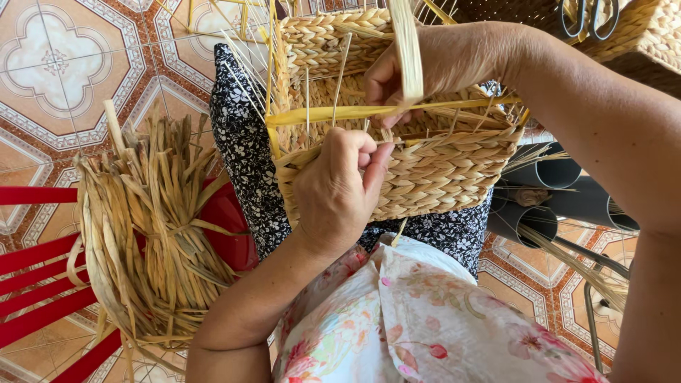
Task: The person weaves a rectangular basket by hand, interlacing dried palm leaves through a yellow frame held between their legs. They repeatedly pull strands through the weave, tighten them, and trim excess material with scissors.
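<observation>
So there's a half-woven rectangular basket of braided tan straw (pixel 425 170) sitting on the lap, over a black-and-white floral skirt (pixel 245 156). The left hand (pixel 333 191) presses on the near rim, fingers curled and pinching the weave at the top edge. The right hand (pixel 433 67) reaches across from the far side, fingers clenched around a flat pale straw strand (pixel 406 42) that stands up out of it. A loose bundle of dried straw (pixel 152 227) lies on a red slatted chair (pixel 35 284) just left of the knee.
</observation>
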